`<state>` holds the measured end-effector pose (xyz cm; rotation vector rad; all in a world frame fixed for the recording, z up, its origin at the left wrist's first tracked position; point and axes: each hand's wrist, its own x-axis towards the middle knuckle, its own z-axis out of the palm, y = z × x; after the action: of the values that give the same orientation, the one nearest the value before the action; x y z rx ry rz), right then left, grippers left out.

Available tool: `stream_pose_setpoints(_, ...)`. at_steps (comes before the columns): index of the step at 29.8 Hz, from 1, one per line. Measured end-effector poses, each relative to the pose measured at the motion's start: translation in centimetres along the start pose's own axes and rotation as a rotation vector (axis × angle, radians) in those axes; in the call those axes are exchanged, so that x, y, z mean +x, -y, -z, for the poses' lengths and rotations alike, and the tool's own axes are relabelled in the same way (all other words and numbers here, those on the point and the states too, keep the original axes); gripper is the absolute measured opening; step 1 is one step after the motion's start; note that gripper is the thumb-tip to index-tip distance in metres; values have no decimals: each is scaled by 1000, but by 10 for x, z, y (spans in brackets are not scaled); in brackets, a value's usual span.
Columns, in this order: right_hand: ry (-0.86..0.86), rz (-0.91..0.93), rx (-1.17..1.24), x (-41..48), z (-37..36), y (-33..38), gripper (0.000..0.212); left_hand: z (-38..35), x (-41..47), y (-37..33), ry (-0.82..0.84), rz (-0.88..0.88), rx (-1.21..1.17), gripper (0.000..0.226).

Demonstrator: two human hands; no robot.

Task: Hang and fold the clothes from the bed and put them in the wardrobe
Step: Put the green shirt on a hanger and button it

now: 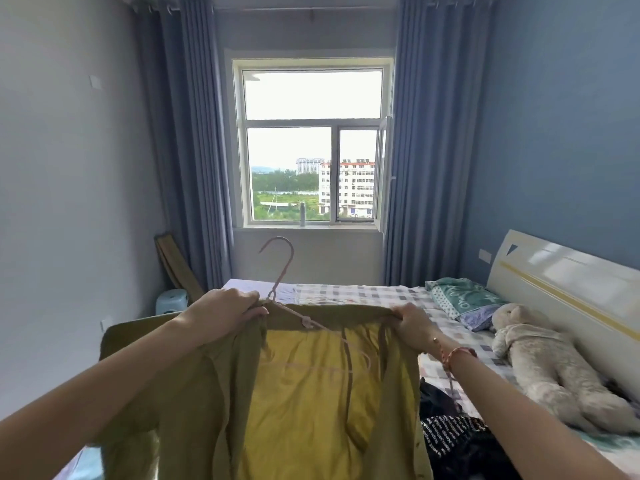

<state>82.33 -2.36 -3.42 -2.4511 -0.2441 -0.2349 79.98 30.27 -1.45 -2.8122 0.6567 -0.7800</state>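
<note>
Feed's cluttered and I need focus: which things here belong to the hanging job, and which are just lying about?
Job: olive shirt, pink hanger, left hand, right hand, dark clothes.
Lying about: plush toy, pillow, bottle, stool.

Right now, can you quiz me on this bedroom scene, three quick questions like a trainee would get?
1. True or false: the left hand and the right hand both grip the olive garment.
2. Which lies on the bed by the headboard? A) stuffed bear B) laptop C) suitcase
3. Fill in: the bottle stands on the window ____.
Key: 1 true; 2 A; 3 sill.
</note>
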Motion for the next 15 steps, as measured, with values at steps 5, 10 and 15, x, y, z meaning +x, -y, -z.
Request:
stream_pose_setpoints(5, -114, 48, 146, 7, 15, 22, 21, -2, 9, -12, -123, 169, -352, 35)
stream_pose_setpoints(10, -158, 53, 282, 4, 31, 64, 19, -3, 15, -30, -170, 149, -306, 38)
stream_pose_setpoints(15, -11, 142, 388, -21, 33, 97, 20, -1, 20, -34, -227, 230, -372, 38)
